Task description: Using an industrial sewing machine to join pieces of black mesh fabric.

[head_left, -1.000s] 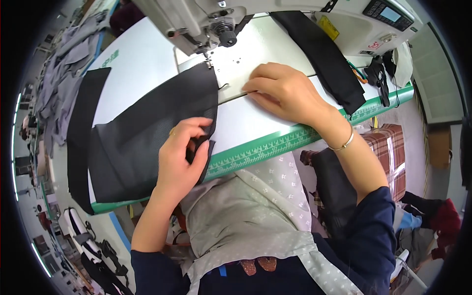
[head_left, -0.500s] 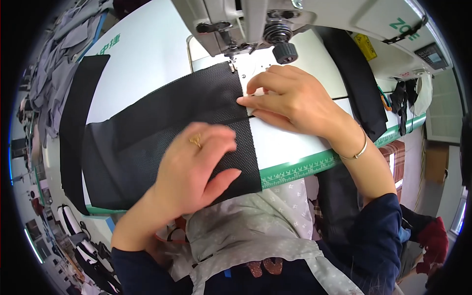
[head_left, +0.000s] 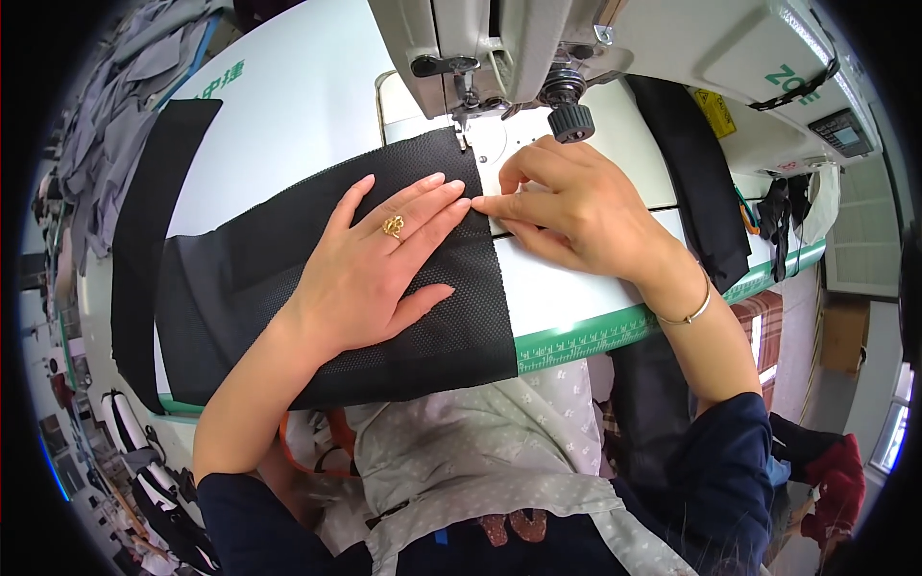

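Note:
A rectangular piece of black mesh fabric lies on the sewing machine table, its far right corner at the presser foot. My left hand rests flat on the mesh with fingers spread, a gold ring on one of them. At the fabric's right edge, just nearer than the presser foot, my right hand pinches the border between thumb and forefinger. Both hands' fingertips nearly meet there. The sewing machine head stands above the far end of the fabric.
A black fabric strip lies along the table's left side. More folded black fabric is at the right, under the machine arm. A green ruler strip runs along the near edge. Grey cloth is heaped at far left.
My left hand has come down flat onto the mesh, its fingers straightened and reaching farther toward the right edge. My right hand keeps its place at that edge, its fingertips now pinched there.

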{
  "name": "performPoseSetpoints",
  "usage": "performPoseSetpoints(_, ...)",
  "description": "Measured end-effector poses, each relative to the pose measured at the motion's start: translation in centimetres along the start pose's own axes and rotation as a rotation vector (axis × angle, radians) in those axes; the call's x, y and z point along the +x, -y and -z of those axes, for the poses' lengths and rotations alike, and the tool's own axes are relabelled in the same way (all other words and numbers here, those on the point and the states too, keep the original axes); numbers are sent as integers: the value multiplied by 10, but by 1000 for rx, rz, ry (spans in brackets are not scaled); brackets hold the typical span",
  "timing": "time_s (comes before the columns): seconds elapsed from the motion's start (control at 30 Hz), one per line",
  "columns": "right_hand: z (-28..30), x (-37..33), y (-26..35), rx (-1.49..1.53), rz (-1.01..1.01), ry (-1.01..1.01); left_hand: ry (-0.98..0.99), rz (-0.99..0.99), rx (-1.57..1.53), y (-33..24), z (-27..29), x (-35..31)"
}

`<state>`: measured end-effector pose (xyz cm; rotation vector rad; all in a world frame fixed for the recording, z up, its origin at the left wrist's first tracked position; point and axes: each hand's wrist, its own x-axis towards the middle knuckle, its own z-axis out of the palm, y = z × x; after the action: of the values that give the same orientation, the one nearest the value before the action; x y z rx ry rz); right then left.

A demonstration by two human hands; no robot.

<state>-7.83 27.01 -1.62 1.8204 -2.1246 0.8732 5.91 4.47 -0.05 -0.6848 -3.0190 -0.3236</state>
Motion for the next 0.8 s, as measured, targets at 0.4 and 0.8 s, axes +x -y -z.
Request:
performPoseSetpoints(0.4, -1, 0, -1, -143, -84, 0, -59, 17, 12, 13, -5, 10)
performPoseSetpoints(0.8, -1, 2, -2, -226, -123, 9, -124, 37, 23, 26, -9, 20)
